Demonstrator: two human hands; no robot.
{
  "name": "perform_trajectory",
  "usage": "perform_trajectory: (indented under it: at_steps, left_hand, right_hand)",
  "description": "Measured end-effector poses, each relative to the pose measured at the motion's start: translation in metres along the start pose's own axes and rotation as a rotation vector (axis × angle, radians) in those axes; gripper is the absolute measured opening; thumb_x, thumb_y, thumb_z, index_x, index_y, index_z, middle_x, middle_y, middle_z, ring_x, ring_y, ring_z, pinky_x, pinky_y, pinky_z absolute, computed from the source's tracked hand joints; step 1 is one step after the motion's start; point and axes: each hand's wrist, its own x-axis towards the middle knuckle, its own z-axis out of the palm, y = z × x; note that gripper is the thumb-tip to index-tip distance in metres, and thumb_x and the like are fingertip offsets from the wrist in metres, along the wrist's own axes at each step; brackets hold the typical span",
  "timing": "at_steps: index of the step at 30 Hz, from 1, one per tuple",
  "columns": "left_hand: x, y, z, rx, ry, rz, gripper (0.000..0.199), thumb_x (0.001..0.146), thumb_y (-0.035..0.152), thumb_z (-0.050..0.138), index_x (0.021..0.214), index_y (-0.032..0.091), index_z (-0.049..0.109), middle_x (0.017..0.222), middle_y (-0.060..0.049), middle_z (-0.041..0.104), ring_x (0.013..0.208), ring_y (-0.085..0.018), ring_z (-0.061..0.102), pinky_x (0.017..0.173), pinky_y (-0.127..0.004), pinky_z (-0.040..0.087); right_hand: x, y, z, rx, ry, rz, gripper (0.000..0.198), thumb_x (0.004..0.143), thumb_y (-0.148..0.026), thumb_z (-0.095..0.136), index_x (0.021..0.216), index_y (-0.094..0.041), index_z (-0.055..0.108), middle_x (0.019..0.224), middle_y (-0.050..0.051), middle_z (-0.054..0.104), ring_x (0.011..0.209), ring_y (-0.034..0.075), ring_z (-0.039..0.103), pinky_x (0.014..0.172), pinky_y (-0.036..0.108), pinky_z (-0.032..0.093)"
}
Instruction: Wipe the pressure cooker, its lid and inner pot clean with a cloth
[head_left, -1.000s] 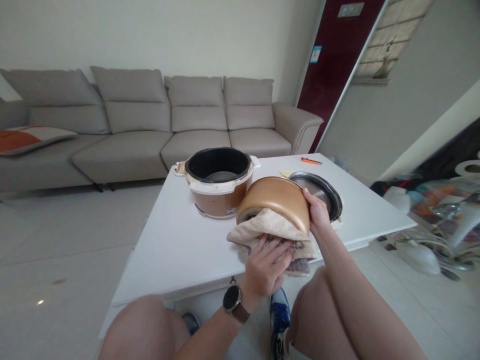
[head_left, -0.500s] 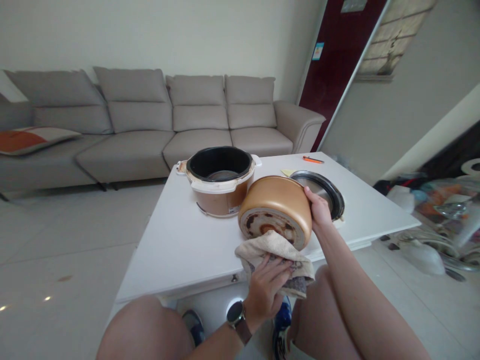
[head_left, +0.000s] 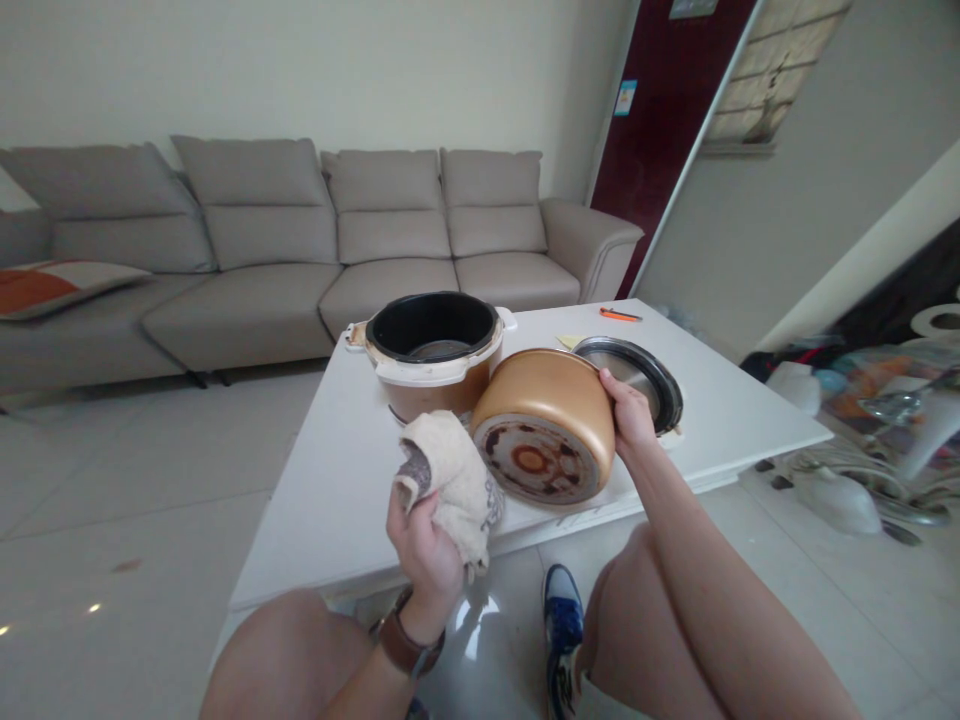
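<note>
My right hand [head_left: 631, 415] grips the rim side of a gold inner pot [head_left: 551, 390], thumb toward the rim. The pot is tipped on its side, with its stained bottom facing me. Brown and dark marks ring the pale base. In my left hand [head_left: 427, 548] is a bunched beige cloth [head_left: 448, 480] with a grey patch, held left of the pot's base. Behind the cloth stands the rice cooker body [head_left: 435, 374], open at the top with a black inside. A round metal lid [head_left: 637, 372] lies behind my right hand.
All of this rests on a white table [head_left: 330, 480]. An orange utility knife [head_left: 620, 314] lies near its far edge. A grey sofa [head_left: 397, 235] stands beyond. Bags and household items [head_left: 847, 450] crowd the floor at right.
My left hand has moved left and up with the cloth, away from the pot's base, and turned over. The stained base now shows fully. My right hand still holds the pot.
</note>
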Motion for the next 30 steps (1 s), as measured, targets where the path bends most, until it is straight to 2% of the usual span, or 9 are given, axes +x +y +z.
perform_trajectory:
  at_steps: [5, 8, 12, 15, 19, 21, 24, 28, 30]
  left_hand:
    - [0.006, -0.018, 0.013, 0.011, -0.011, 0.115, 0.023, 0.08, 0.025, 0.06, 0.098, 0.018, 0.074, 0.087, -0.002, 0.075, 0.083, -0.022, 0.071, 0.079, -0.031, 0.059]
    - [-0.008, -0.028, 0.028, 0.009, -0.203, 0.281, 0.033, 0.088, 0.024, 0.058, 0.116, 0.017, 0.074, 0.114, -0.01, 0.078, 0.109, -0.029, 0.073, 0.097, -0.042, 0.059]
    - [-0.022, -0.029, 0.044, 0.035, -0.347, 0.534, 0.041, 0.096, 0.018, 0.052, 0.135, 0.019, 0.066, 0.14, -0.014, 0.068, 0.139, -0.032, 0.058, 0.117, -0.054, 0.045]
    - [-0.025, -0.025, 0.046, 0.078, -0.488, 0.708, 0.046, 0.097, 0.016, 0.046, 0.14, 0.018, 0.062, 0.14, -0.014, 0.068, 0.142, -0.03, 0.055, 0.119, -0.054, 0.044]
    - [-0.034, -0.023, 0.042, 0.076, -0.847, 0.86, 0.047, 0.096, 0.019, 0.042, 0.136, 0.017, 0.066, 0.133, -0.013, 0.073, 0.13, -0.027, 0.065, 0.112, -0.047, 0.052]
    - [-0.041, -0.021, 0.037, 0.013, -1.009, 0.803, 0.044, 0.096, 0.02, 0.043, 0.132, 0.017, 0.068, 0.131, -0.012, 0.074, 0.125, -0.026, 0.069, 0.109, -0.044, 0.055]
    - [-0.052, -0.016, 0.029, -0.122, -1.108, 0.504, 0.041, 0.096, 0.022, 0.045, 0.127, 0.018, 0.071, 0.125, -0.011, 0.077, 0.116, -0.025, 0.073, 0.102, -0.04, 0.059]
    - [-0.047, -0.01, 0.015, -0.121, -1.041, -0.054, 0.034, 0.085, 0.021, 0.052, 0.105, 0.019, 0.08, 0.098, -0.007, 0.082, 0.092, -0.025, 0.076, 0.083, -0.036, 0.062]
    - [-0.033, -0.009, 0.008, -0.101, -0.976, -0.245, 0.032, 0.077, 0.019, 0.056, 0.096, 0.02, 0.082, 0.093, -0.005, 0.082, 0.09, -0.025, 0.075, 0.081, -0.035, 0.061]
  right_hand:
    - [-0.005, -0.001, 0.002, -0.019, -0.064, -0.002, 0.041, 0.059, -0.054, 0.095, 0.066, -0.021, 0.071, 0.067, 0.0, 0.071, 0.057, 0.016, 0.06, 0.053, 0.031, 0.046]
    - [-0.006, -0.002, 0.004, -0.018, -0.053, -0.006, 0.042, 0.056, -0.054, 0.096, 0.065, -0.021, 0.071, 0.067, 0.0, 0.071, 0.056, 0.015, 0.059, 0.051, 0.03, 0.045]
    - [-0.003, -0.001, 0.002, -0.018, -0.032, -0.003, 0.041, 0.059, -0.054, 0.095, 0.065, -0.021, 0.071, 0.066, 0.0, 0.07, 0.056, 0.016, 0.06, 0.052, 0.031, 0.046]
    - [-0.002, 0.0, -0.001, -0.019, -0.033, -0.004, 0.04, 0.061, -0.054, 0.094, 0.067, -0.022, 0.071, 0.067, 0.0, 0.071, 0.056, 0.017, 0.061, 0.054, 0.033, 0.048]
    - [0.0, 0.0, -0.002, -0.024, -0.03, -0.001, 0.039, 0.062, -0.054, 0.094, 0.068, -0.021, 0.073, 0.071, 0.002, 0.074, 0.061, 0.018, 0.064, 0.056, 0.033, 0.05]
    - [0.0, -0.001, -0.001, -0.025, -0.018, -0.003, 0.04, 0.061, -0.054, 0.094, 0.067, -0.021, 0.073, 0.071, 0.002, 0.073, 0.061, 0.018, 0.064, 0.055, 0.032, 0.05]
    - [0.0, -0.002, 0.002, -0.025, -0.015, 0.002, 0.041, 0.058, -0.054, 0.095, 0.064, -0.021, 0.071, 0.067, 0.001, 0.071, 0.058, 0.017, 0.061, 0.052, 0.031, 0.048]
    - [-0.006, -0.003, 0.005, -0.046, -0.066, -0.028, 0.045, 0.056, -0.057, 0.096, 0.059, -0.021, 0.069, 0.062, -0.001, 0.066, 0.053, 0.013, 0.053, 0.047, 0.028, 0.042]
    - [-0.011, -0.004, 0.006, -0.074, -0.107, -0.073, 0.046, 0.058, -0.058, 0.095, 0.057, -0.021, 0.067, 0.058, -0.003, 0.062, 0.051, 0.011, 0.049, 0.046, 0.026, 0.038]
